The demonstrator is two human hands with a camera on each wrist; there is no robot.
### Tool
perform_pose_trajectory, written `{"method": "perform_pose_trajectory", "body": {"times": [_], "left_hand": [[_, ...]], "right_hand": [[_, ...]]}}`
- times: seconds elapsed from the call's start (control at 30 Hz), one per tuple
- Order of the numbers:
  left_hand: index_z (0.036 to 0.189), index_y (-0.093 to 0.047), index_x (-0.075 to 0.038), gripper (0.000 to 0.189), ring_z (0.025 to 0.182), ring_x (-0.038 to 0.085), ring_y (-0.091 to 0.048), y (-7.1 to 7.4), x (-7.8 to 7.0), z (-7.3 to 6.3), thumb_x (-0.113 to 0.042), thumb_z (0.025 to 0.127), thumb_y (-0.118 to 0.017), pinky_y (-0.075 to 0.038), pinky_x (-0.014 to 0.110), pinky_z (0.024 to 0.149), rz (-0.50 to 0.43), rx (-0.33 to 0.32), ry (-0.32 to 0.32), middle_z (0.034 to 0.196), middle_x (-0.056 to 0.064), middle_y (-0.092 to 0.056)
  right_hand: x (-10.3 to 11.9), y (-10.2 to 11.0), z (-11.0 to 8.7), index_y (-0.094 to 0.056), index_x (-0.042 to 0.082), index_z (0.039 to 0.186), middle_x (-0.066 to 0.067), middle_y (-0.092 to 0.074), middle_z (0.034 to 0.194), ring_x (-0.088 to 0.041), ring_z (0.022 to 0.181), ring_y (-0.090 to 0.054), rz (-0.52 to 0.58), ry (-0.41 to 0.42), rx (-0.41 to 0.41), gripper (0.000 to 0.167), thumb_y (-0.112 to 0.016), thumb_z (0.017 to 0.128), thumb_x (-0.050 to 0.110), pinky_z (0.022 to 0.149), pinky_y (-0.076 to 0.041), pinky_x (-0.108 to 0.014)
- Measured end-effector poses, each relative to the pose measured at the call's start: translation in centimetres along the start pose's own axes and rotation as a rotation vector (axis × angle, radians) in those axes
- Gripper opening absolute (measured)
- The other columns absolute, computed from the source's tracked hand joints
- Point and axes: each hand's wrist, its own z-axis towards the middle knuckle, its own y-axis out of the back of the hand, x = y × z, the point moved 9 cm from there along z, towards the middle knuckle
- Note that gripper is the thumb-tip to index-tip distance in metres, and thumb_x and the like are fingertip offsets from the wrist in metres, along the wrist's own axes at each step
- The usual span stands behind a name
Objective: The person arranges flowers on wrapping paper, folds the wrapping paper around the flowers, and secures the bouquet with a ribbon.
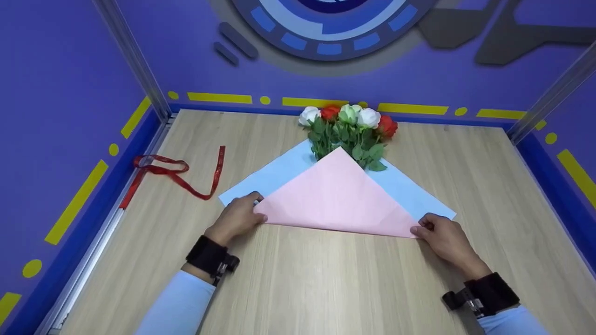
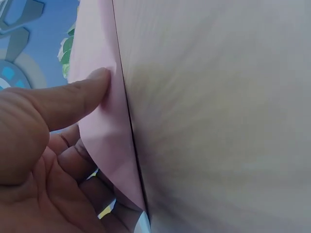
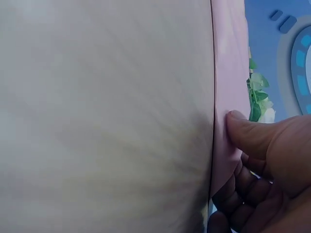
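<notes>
A sheet of wrapping paper, pink on the side facing up [image 1: 335, 195], lies folded into a triangle with its tip pointing at the flowers. Beneath it, light blue paper [image 1: 409, 195] spreads out at both sides. The left hand [image 1: 237, 215] pinches the pink paper's left corner, thumb [image 2: 85, 94] on top and fingers behind. At the opposite corner the right hand [image 1: 444, 237] pinches it likewise, its thumb [image 3: 250, 133] pressed on the pink face. White, red and pale green roses [image 1: 349, 114] with leaves lie on the papers; the pink tip covers their stems.
A red ribbon [image 1: 174, 172] lies loosely looped on the wooden table [image 1: 298, 279] at the left, one end over the table's edge. Blue panels [image 1: 465, 83] with yellow marks enclose the table at the back and sides.
</notes>
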Motion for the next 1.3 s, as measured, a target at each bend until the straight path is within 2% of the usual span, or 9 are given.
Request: {"method": "perform_pose_trajectory", "body": {"times": [0.27,0.47,0.7,0.87,1.07,1.13,1.3], "left_hand": [[0.131,-0.063,-0.006,0.046,0.085,0.024,-0.061,0.0,-0.1,0.1,-0.02,0.092,-0.081,-0.055,0.044,0.078,0.037,-0.014,0.055,0.111,0.017,-0.075],[0.135,-0.06,-0.004,0.054,0.09,0.026,-0.066,0.2,0.1,0.1,-0.024,0.09,-0.084,-0.057,0.047,0.081,0.07,-0.022,0.075,0.112,0.02,-0.075],[0.133,-0.062,-0.005,0.05,0.092,0.026,-0.066,0.5,0.5,0.0,-0.025,0.092,-0.083,-0.056,0.048,0.084,0.062,-0.011,0.08,0.105,0.014,-0.074],[0.131,-0.064,-0.005,0.046,0.099,0.028,-0.068,0.7,1.1,-0.1,-0.022,0.093,-0.082,-0.056,0.047,0.086,0.029,0.001,0.094,0.111,0.016,-0.074],[0.129,-0.064,-0.002,0.046,0.098,0.029,-0.069,1.4,2.1,-0.5,-0.02,0.091,-0.082,-0.056,0.048,0.086,0.009,0.009,0.136,0.108,0.017,-0.074],[0.13,-0.064,-0.002,0.046,0.099,0.029,-0.068,1.6,2.4,-0.6,-0.018,0.091,-0.082,-0.056,0.048,0.087,0.008,0.016,0.147,0.113,0.017,-0.075],[0.13,-0.063,-0.001,0.046,0.105,0.032,-0.067,1.7,2.0,-0.7,-0.01,0.09,-0.082,-0.056,0.05,0.092,0.049,0.029,0.134,0.119,0.019,-0.071]], "right_hand": [[0.1,0.0,-0.1,-0.066,0.008,0.088,0.0,-0.057,0.072,-0.016,0.064,-0.05,-0.048,-0.021,0.018,0.02,-0.075,0.098,0.022,0.058,-0.038,-0.031],[-0.1,0.0,0.0,-0.066,0.008,0.086,0.0,-0.057,0.071,-0.017,0.064,-0.05,-0.063,-0.024,0.019,0.021,-0.075,0.098,0.024,0.059,-0.039,-0.032],[-0.2,0.1,0.0,-0.065,0.009,0.086,0.001,-0.056,0.071,-0.017,0.064,-0.049,-0.07,-0.024,0.023,0.02,-0.074,0.098,0.023,0.06,-0.038,-0.032],[-0.1,0.0,-0.1,-0.065,0.009,0.086,0.0,-0.056,0.072,-0.017,0.064,-0.049,-0.061,-0.028,0.02,0.019,-0.073,0.098,0.021,0.059,-0.038,-0.032],[-0.1,0.0,0.0,-0.064,0.009,0.085,0.001,-0.055,0.071,-0.017,0.065,-0.049,-0.063,-0.021,0.014,0.02,-0.073,0.098,0.022,0.06,-0.038,-0.032],[-0.1,0.0,0.0,-0.064,0.01,0.085,0.001,-0.056,0.071,-0.017,0.065,-0.049,-0.062,-0.021,0.015,0.02,-0.073,0.098,0.021,0.06,-0.038,-0.032],[-0.2,0.0,0.0,-0.065,0.009,0.086,0.0,-0.057,0.072,-0.018,0.066,-0.05,-0.058,-0.034,0.019,0.02,-0.074,0.098,0.022,0.06,-0.038,-0.032]]}}
